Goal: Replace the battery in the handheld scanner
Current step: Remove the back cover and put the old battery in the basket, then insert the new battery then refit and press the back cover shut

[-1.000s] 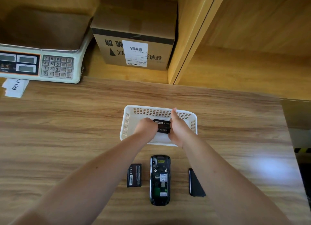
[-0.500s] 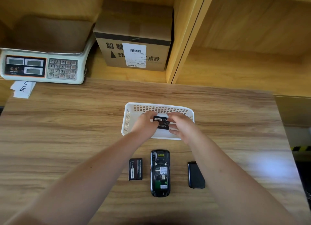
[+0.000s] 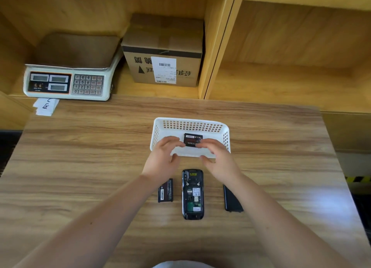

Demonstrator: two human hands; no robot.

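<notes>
A black battery (image 3: 192,139) with a red-and-white label is held between the fingertips of my left hand (image 3: 163,157) and my right hand (image 3: 217,159), over the near part of the white plastic basket (image 3: 190,125). The black handheld scanner (image 3: 192,194) lies face down on the table below my hands, its battery bay open and empty. Another black battery (image 3: 165,190) lies just left of the scanner. The black back cover (image 3: 231,199) lies to its right, partly hidden by my right forearm.
A white electronic scale (image 3: 68,81) and a cardboard box (image 3: 162,53) sit on the shelf behind the wooden table (image 3: 90,167). White paper slips (image 3: 45,106) lie under the scale's edge. A wooden divider (image 3: 218,47) splits the shelf.
Both hands have drawn back toward me with the battery, from deep in the basket to its near rim. The fingers have spread and now hold it by the tips.
</notes>
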